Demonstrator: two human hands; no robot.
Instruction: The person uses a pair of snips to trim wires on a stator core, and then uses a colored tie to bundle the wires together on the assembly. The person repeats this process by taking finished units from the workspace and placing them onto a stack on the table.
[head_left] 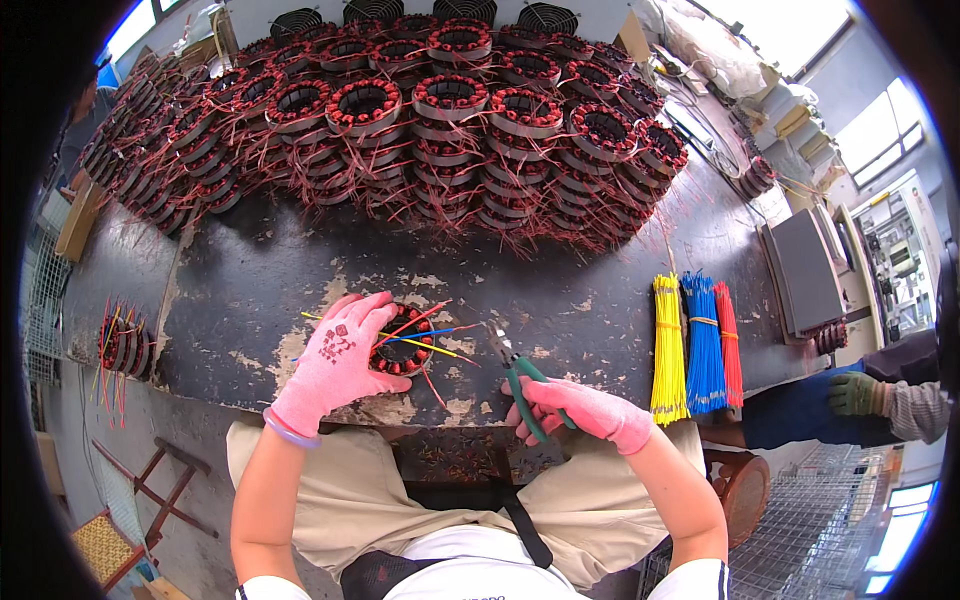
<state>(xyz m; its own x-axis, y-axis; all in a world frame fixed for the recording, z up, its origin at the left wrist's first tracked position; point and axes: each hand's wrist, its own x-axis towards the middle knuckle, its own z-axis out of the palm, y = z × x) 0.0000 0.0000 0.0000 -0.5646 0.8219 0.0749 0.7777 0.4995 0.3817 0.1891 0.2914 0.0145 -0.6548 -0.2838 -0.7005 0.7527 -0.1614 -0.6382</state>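
Observation:
A round motor stator with red windings lies on the worn black table near its front edge. My left hand, in a pink glove, rests over its left side and holds it down. Yellow, blue and red leads stick out of the stator to the right. My right hand, also pink-gloved, grips green-handled pliers. The plier jaws point up-left, close to the wire ends, just right of the stator.
A large pile of stators fills the back of the table. Bundles of yellow, blue and red wires lie at the right. Several more stators sit at the left edge. Another person's gloved hand is at far right.

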